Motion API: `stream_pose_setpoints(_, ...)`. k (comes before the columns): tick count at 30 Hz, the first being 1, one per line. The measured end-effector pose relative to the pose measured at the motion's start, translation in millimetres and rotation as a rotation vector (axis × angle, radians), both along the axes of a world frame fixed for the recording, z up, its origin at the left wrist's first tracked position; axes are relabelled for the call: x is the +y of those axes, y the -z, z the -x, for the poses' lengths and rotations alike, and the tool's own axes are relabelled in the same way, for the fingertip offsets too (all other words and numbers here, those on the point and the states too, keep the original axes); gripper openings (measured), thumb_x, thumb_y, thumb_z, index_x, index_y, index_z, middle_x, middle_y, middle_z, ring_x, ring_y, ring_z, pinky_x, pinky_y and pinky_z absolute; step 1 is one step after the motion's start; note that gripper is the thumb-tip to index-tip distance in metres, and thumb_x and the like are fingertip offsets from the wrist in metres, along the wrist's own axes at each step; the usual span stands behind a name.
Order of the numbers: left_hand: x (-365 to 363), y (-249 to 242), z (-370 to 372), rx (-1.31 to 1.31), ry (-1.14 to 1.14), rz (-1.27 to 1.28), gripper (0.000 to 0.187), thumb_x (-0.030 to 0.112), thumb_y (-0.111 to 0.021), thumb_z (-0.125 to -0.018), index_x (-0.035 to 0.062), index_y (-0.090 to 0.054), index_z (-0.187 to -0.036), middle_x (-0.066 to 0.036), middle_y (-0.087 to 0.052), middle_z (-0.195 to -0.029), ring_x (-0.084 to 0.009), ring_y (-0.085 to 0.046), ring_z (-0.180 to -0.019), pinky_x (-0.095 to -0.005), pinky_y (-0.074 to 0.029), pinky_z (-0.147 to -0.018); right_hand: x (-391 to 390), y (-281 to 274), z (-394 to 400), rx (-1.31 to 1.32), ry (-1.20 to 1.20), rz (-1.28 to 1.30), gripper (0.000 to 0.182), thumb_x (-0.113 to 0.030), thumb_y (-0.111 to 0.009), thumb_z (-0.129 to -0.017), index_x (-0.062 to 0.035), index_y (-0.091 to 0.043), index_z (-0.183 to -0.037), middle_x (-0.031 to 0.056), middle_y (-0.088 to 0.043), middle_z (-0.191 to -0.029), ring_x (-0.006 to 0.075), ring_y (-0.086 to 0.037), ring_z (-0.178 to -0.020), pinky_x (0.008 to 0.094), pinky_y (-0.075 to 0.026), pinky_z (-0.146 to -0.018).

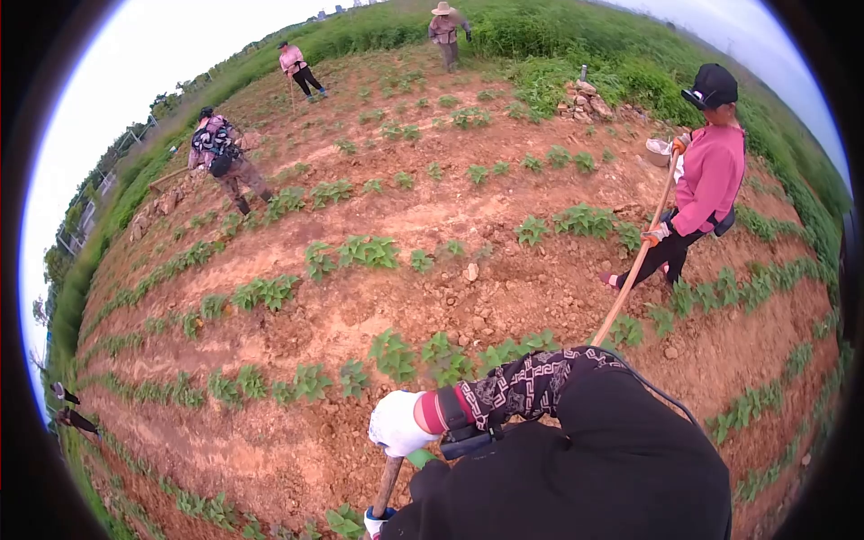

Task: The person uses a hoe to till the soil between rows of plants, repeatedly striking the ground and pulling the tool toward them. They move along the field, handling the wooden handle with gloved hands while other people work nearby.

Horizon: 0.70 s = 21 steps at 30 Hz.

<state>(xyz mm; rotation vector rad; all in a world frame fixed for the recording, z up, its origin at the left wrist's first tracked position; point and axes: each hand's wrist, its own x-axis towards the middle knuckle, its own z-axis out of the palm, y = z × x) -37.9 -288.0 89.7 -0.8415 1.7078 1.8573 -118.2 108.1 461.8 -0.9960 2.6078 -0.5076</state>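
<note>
My right hand (pixel 400 423), in a white glove with a patterned sleeve behind it, is closed around the top of a wooden tool handle (pixel 389 477). My left hand (pixel 376 522), also gloved, grips the same handle lower down at the bottom edge of the head view. The tool's head is out of sight. Red-brown soil with rows of small green plants (pixel 396 355) lies just beyond my hands.
A person in a pink top (pixel 711 175) stands to the right holding a long-handled hoe (pixel 637 263). Three more people (pixel 220 153) work farther up the field. Stones are piled (pixel 580 101) near tall grass at the far edge.
</note>
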Motion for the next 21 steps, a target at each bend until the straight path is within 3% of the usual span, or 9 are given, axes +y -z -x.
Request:
stream_pose_setpoints(13, 1, 7, 12, -0.036, 0.187, 0.138, 0.030, 0.037, -0.051, -0.080, 0.0102, -0.047, -0.066, -0.004, -0.052, -0.060, -0.0220, -0.054, -0.053, -0.0353, -0.050, -0.056, 3, 25, 7, 0.028, 0.027, 0.064, 0.023, -0.027, -0.061, -0.073, -0.0069, -0.068, -0.081, 0.0120, -0.067, -0.075, 0.0323, -0.065, -0.072, 0.0424, -0.051, -0.064)
stream_pose_setpoints(21, -12, 21, 3, -0.102, 0.290, 0.218, 0.034, 0.040, -0.049, -0.081, 0.0103, -0.046, -0.065, -0.005, -0.052, -0.060, -0.0228, -0.054, -0.052, -0.0357, -0.051, -0.056, 10, 27, 11, 0.002, 0.043, 0.063, 0.025, -0.030, -0.061, -0.076, -0.0068, -0.069, -0.082, 0.0110, -0.067, -0.076, 0.0320, -0.065, -0.075, 0.0417, -0.052, -0.066)
